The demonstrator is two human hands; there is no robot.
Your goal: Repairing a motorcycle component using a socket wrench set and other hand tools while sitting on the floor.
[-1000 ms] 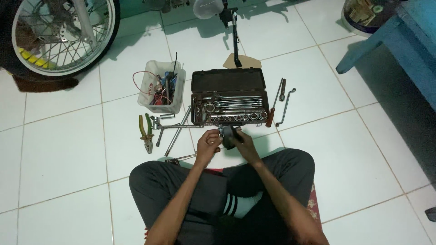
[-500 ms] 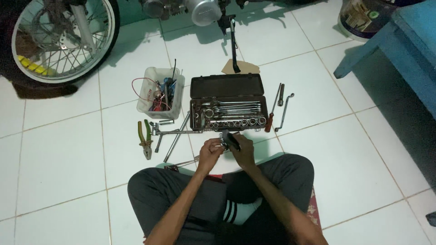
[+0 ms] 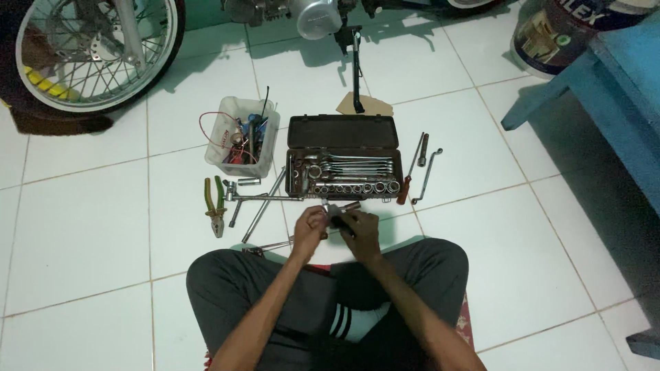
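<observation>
I sit cross-legged on a white tiled floor. My left hand (image 3: pixel 309 227) and my right hand (image 3: pixel 359 230) meet in front of my knees, both closed on a small dark metal part (image 3: pixel 337 216) held between them. Its exact shape is hidden by my fingers. Just beyond my hands lies an open dark socket set case (image 3: pixel 344 156) with wrenches and a row of sockets.
A clear plastic tub of tools and wires (image 3: pixel 242 136) stands left of the case. Green-handled pliers (image 3: pixel 215 205) and a T-handle wrench (image 3: pixel 258 200) lie on the floor. A screwdriver (image 3: pixel 411 172) and a bent wrench (image 3: pixel 426 175) lie right. Motorcycle wheel (image 3: pixel 96 48), kickstand (image 3: pixel 356 69), blue bench (image 3: pixel 605 89).
The view has tilted so the case and tools sit lower in the frame. My hands stay together on the small part, shifted slightly.
</observation>
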